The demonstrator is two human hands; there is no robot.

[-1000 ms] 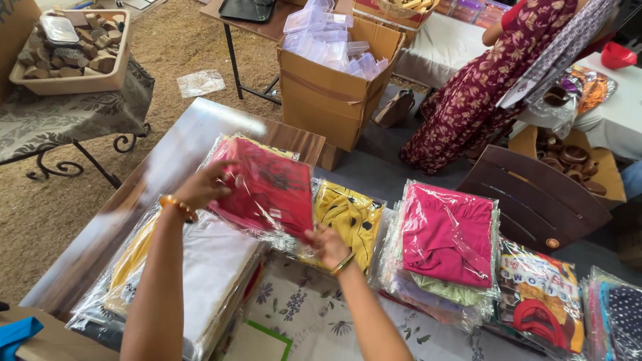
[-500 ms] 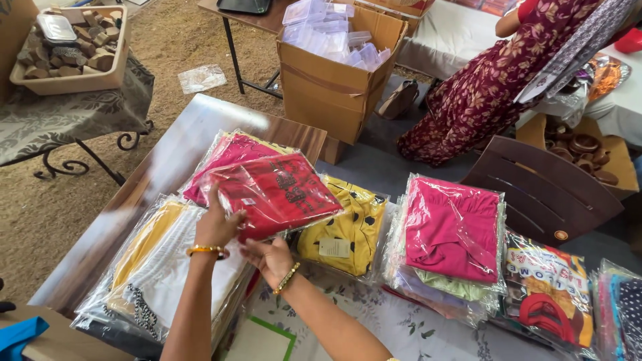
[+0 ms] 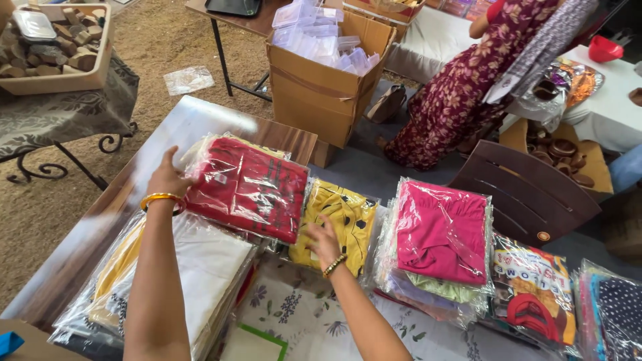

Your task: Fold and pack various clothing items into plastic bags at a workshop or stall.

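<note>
A red folded garment in a clear plastic packet (image 3: pixel 251 187) lies on top of a stack at the back of the wooden table (image 3: pixel 194 120). My left hand (image 3: pixel 167 177), with an orange bangle on the wrist, grips the packet's left edge. My right hand (image 3: pixel 324 241) rests flat, fingers apart, on a yellow packed garment (image 3: pixel 344 210) just beside the red packet's near right corner. A stack of white and cream packets (image 3: pixel 207 267) lies under my left forearm.
A pink packet stack (image 3: pixel 441 230) and a printed packet (image 3: pixel 535 287) lie to the right. Behind the table stand a cardboard box (image 3: pixel 314 100) of clear plastic boxes, a dark wooden chair (image 3: pixel 528 194) and a person in a floral dress (image 3: pixel 461 93). A tray of wooden pieces (image 3: pixel 53 77) sits at far left.
The red packet, held tilted in both hands before, now lies flat on the back stack. My right hand has let go and moved onto the yellow packet; my left hand moved to the packet's left edge.
</note>
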